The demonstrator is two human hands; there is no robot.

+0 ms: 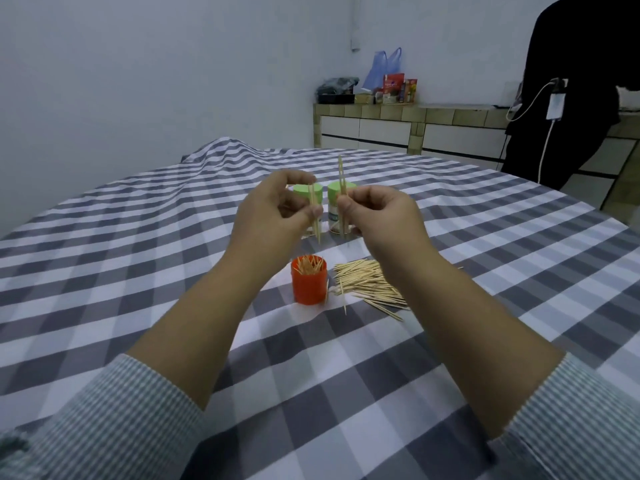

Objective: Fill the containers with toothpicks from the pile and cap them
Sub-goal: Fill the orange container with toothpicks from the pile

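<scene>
Grey-and-white striped sleeves, pushed up

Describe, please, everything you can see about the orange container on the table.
The orange container is a small round cup that looks like plastic. It stands upright on the checked tablecloth, uncapped, its open top showing many toothpicks standing loosely inside. It sits just left of the loose toothpick pile, below both raised hands and nearer the camera than the two green-capped containers. No hand touches it. Whether pile toothpicks touch its base cannot be told.

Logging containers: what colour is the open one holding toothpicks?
Orange, beside the pile; seen in the head view.
</scene>
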